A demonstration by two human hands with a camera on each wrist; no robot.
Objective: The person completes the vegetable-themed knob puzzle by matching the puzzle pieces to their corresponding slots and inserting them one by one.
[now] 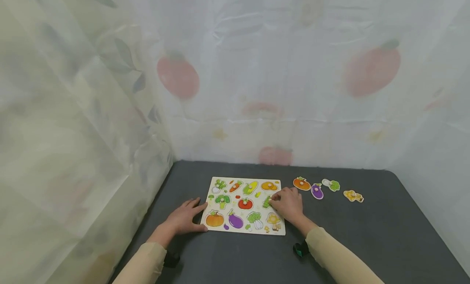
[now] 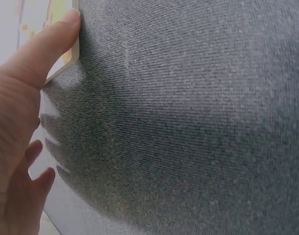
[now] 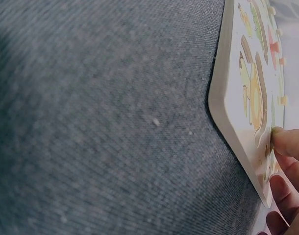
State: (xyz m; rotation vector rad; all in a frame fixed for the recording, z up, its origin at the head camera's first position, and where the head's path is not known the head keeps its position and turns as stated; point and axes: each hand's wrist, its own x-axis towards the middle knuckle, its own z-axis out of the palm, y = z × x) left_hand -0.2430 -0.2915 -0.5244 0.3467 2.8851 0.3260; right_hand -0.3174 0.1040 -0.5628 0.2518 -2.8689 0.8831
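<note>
A pale vegetable puzzle board (image 1: 240, 231) lies flat on the dark table. My left hand (image 1: 183, 218) rests at its left edge, fingers spread, with the thumb (image 2: 59, 36) on the near left corner. Over the board's right side, my right hand (image 1: 290, 204) pinches a green vegetable piece (image 1: 267, 202) at its slot, thumb and fingertip together. The fingers partly hide this piece. Knobbed pieces sit in the upper rows, among them a tomato piece (image 1: 245, 203), a broccoli piece (image 1: 222, 200) and a corn piece (image 1: 250, 187).
Right of the board lie a loose pumpkin piece (image 1: 302, 184), an eggplant piece (image 1: 317, 191), a bok choy piece (image 1: 331, 185) and a mushroom piece (image 1: 353, 196). A printed curtain (image 1: 227, 92) hangs behind the table (image 1: 367, 243) and along its left.
</note>
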